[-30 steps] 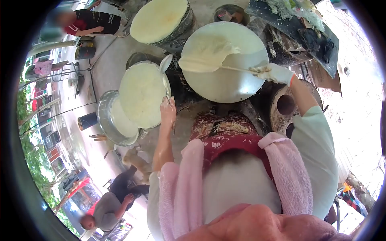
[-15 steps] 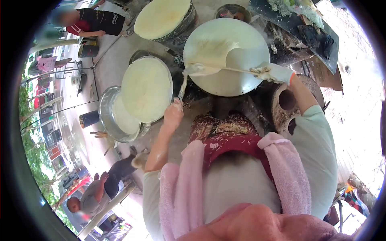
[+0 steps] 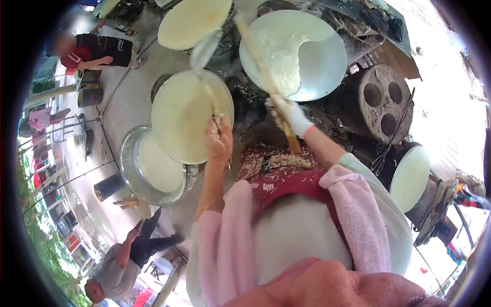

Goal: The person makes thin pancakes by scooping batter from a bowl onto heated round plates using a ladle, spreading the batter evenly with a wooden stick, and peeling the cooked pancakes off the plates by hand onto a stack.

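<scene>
My bare left hand (image 3: 218, 140) is wrapped round the handle of a ladle (image 3: 205, 50), above a round pan (image 3: 176, 120) covered with pale batter. My gloved right hand (image 3: 290, 115) grips a long wooden stick (image 3: 261, 64), which slants up across the left edge of a second round pan (image 3: 327, 64). Pale batter lies over the left and upper part of that pan; its lower right surface is bare metal. Left of the first pan is a metal basin (image 3: 134, 174) with white liquid in it.
Another batter-covered pan (image 3: 192, 23) stands at the top. A cylinder with three holes (image 3: 383, 105) and a round pale disc (image 3: 410, 179) are at the right. Two people (image 3: 102, 51) (image 3: 120, 261) are at the left.
The stick has swung from lying across the second pan to a steep slant. The ladle has moved left over the first pan. The view has shifted, and the person at lower left has changed posture.
</scene>
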The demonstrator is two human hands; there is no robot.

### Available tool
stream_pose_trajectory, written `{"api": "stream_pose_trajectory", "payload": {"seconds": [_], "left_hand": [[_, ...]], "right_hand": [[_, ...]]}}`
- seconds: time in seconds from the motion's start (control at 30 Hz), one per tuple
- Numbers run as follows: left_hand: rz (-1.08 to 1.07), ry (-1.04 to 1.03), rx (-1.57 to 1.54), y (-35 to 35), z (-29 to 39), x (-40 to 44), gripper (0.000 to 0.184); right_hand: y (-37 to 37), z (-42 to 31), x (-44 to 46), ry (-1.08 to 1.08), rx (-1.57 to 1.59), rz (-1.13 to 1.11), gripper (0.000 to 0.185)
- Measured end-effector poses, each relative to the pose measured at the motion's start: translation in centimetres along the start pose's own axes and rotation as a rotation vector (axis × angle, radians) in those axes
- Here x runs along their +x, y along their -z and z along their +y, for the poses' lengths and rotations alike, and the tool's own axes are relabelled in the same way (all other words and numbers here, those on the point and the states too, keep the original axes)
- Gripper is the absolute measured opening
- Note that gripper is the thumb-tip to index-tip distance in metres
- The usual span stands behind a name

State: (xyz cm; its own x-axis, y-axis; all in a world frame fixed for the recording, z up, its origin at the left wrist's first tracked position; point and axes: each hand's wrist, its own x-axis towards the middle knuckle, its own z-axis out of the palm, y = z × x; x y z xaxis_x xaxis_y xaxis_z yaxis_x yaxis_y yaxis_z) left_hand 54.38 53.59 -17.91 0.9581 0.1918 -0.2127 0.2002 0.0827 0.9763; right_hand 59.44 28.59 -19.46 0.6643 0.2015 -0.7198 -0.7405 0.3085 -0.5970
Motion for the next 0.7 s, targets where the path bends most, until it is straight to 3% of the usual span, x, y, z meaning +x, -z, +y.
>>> {"api": "stream_pose_trajectory", "payload": {"seconds": [0.03,0.07,0.1,0.2,0.23,0.27,0.3,0.37,0.47,0.5,0.53,0.6,0.7], "left_hand": [[0.026,0.077,-0.149,1.5,-0.2,0.2,0.023],[-0.003,0.14,-0.092,2.5,1.9,-0.4,0.022],[-0.016,0.174,-0.074,3.5,2.3,-1.0,0.022],[-0.022,0.212,-0.05,6.4,1.3,-2.5,0.021],[-0.021,0.207,-0.015,7.3,0.7,-3.1,0.02],[-0.019,0.202,0.021,8.2,0.1,-3.6,0.019],[-0.01,0.124,0.212,8.8,-0.4,-4.0,0.018],[0.029,0.21,0.123,8.0,1.9,-5.3,0.016],[0.104,0.249,0.047,7.5,3.5,-6.6,0.014],[0.104,0.232,0.076,7.2,3.9,-6.9,0.013],[0.103,0.214,0.108,6.8,4.3,-7.2,0.013],[0.105,0.18,0.152,5.9,5.0,-7.5,0.012],[0.108,0.151,0.186,4.5,5.5,-8.3,0.014]], "right_hand": [[-1.6,1.5,2.0,0.035,-0.12,0.075,0.03],[-2.4,3.4,4.2,0.065,-0.236,0.153,0.037],[-2.3,6.3,7.3,0.328,-0.521,0.383,0.044],[-1.7,6.3,4.5,0.307,-0.649,0.683,0.05],[-0.2,6.4,3.8,0.285,-0.575,0.691,0.051],[1.9,7.5,4.4,0.362,-0.605,0.762,0.047],[2.7,7.0,3.4,0.332,-0.472,0.751,0.043],[4.9,6.8,3.4,0.322,-0.223,0.687,0.035],[1.5,5.2,-0.7,0.257,-0.22,0.54,0.038],[3.5,7.9,2.0,0.447,-0.66,0.593,0.039],[3.3,7.8,0.3,0.482,-0.954,0.563,0.039],[5.6,6.9,-1.0,0.349,-1.113,0.637,0.037],[9.6,4.0,-1.9,0.348,-1.024,0.776,0.042]]}}
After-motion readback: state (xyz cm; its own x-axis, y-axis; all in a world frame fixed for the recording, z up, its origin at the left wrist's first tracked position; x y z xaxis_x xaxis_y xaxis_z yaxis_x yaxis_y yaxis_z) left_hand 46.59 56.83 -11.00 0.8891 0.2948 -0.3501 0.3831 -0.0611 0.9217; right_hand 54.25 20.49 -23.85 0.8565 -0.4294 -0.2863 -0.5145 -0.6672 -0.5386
